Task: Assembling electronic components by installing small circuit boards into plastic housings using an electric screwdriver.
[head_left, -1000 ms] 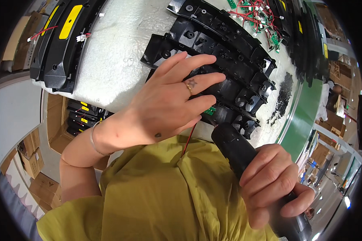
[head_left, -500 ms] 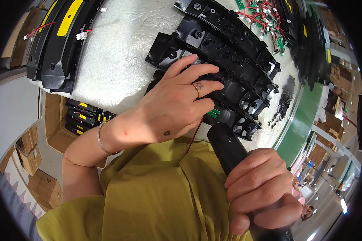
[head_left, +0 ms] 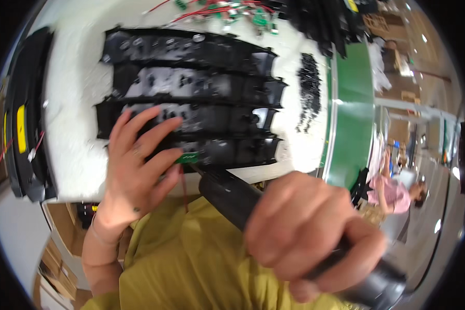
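My right hand is wrapped round a black electric screwdriver, its front end pointing up and left. The screwdriver's tip reaches a small green circuit board lying in the nearest black plastic housing. My left hand rests with fingers spread over the housings, its index finger and thumb at the left end of the board. A red wire hangs from the board over the near edge. Several black housings lie side by side, inner faces up. The screwdriver's exact contact point is too blurred to tell.
Black strips with yellow labels lie at the left. At the back sits a pile of red-wired green boards. Small black screws are heaped to the right, beside a green surface. A person in pink is farther right.
The view has turned, so the housings now lie nearly level across it. Both hands stay at the nearest housing, the screwdriver still in my right hand. The screw heap shows more fully.
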Demonstrator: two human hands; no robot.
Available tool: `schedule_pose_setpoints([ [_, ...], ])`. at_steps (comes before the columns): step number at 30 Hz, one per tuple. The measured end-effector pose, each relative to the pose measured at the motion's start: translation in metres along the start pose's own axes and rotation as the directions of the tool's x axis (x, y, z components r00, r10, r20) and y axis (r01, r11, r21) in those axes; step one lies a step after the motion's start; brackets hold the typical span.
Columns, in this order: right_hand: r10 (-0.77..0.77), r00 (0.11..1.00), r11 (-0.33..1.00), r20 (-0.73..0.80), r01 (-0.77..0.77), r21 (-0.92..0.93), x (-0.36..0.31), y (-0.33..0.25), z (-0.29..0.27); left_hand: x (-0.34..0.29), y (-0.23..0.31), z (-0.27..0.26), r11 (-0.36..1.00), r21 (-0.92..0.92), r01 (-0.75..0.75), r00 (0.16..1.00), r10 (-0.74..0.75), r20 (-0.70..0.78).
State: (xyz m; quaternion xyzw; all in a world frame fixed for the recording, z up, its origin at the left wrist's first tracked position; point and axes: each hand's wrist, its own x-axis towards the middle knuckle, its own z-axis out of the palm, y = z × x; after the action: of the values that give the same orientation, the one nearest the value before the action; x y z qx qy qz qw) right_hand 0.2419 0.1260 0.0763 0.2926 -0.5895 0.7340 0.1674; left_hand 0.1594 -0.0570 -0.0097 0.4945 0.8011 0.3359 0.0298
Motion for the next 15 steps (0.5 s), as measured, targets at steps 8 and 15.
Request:
schedule_pose_setpoints([
  [8, -0.391, 0.688, 0.743, -0.611, -0.156, -0.651, -0.04, -0.058, -0.09, 0.019, 0.022, -0.028, 0.991, 0.046, 0.128, 0.981, -0.133, 0.138],
  [15, -0.349, 0.562, 0.812, -0.75, -0.219, -0.542, -0.07, -0.058, -0.113, 0.034, 0.008, -0.019, 0.962, 0.261, 0.08, 0.948, -0.154, 0.279],
])
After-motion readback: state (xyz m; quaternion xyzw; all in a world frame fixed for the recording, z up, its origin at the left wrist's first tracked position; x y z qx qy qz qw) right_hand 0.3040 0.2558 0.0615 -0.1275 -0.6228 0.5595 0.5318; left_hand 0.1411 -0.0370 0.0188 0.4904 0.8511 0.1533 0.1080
